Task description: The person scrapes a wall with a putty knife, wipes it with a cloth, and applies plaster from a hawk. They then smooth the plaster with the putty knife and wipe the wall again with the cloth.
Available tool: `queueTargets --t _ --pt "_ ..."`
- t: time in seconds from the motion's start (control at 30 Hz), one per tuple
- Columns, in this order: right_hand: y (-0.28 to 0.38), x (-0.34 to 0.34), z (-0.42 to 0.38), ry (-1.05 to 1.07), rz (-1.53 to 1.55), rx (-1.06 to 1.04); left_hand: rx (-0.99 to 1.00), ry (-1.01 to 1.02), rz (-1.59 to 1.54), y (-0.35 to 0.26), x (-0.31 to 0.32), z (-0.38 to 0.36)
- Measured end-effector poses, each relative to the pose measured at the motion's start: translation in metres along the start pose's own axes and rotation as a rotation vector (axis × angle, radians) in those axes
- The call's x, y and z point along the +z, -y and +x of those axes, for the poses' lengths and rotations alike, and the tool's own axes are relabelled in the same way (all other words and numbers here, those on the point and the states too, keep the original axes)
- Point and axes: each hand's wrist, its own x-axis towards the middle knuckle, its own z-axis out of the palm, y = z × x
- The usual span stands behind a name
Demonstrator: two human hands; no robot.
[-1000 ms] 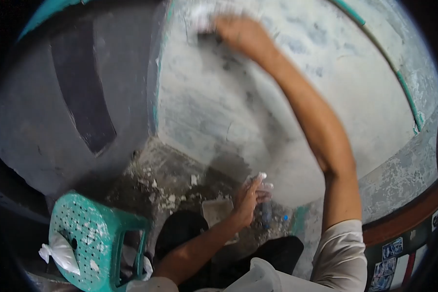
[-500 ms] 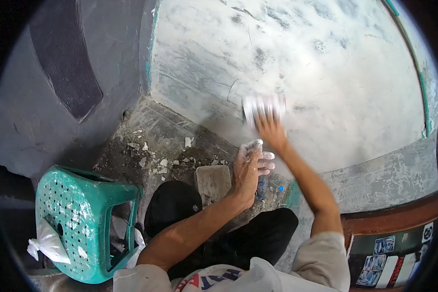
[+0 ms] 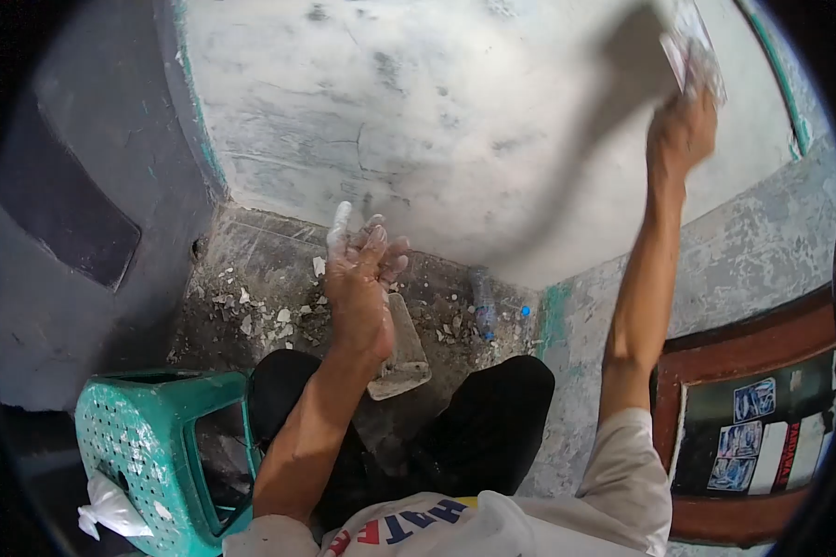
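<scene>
Up at the top right, my right hand grips a thin whitish sheet with pale pink on it. The sheet is against the patchy white wall, and its kind is blurred. Arm and hand throw a dark shadow onto the wall to their left. In front of the wall's lower edge, my left hand is raised with its fingers apart and holds nothing. White powder coats its fingertips. Below that hand, partly behind the wrist, a dusty shallow tray lies on the floor between my knees.
Broken plaster chips litter the floor along the wall. A green plastic stool with a knotted white bag stands at left. A clear bottle and a blue cap lie near the corner. Right is a brown wooden frame.
My right hand has swept up and right across the wall with the sheet. My left hand now appears further left and higher, its fingers spread. The whole view has shifted.
</scene>
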Motion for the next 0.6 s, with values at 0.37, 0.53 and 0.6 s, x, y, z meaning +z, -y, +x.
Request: queueTargets --t 0.37,0.53,0.6 --pt "0.119 -0.066 -0.393 1.635 0.528 -0.177 -0.148 0.100 0.000 0.009 -0.005 -0.002" --pt "-0.010 -0.093 -0.301 0.768 0.457 0.179 -0.163 0.102 0.139 0.004 -0.001 -0.001" --pt "-0.068 -0.085 -0.221 0.412 0.130 0.386 -0.157 0.041 0.084 0.005 -0.004 0.001"
